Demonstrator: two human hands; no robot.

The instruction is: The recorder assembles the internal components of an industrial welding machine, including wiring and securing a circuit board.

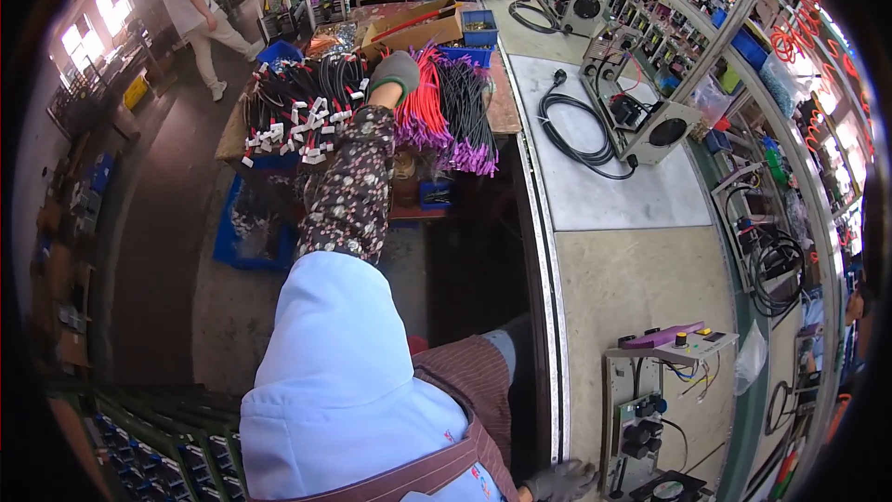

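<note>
My left arm, in a light blue sleeve with a dark floral oversleeve, stretches far forward to a side table. My left hand (395, 74), in a grey glove, is among the cables there; its fingers are hidden. Right beside it lies a bundle of red wires (423, 98) with purple ends. Black wires (469, 112) with purple tips lie further right, and black cables (311, 98) with white connectors spread to the left. At the lower edge, my gloved right hand (562, 482) rests by the bench edge with fingers stretched out, close to an open device frame (636, 418).
A cardboard box (413, 28) and blue bins (478, 30) stand behind the wires. Metal device units (664, 130) and a coiled black cable (576, 135) sit along the bench (632, 260). Shelving posts (734, 28) rise at right. Two other people are further off.
</note>
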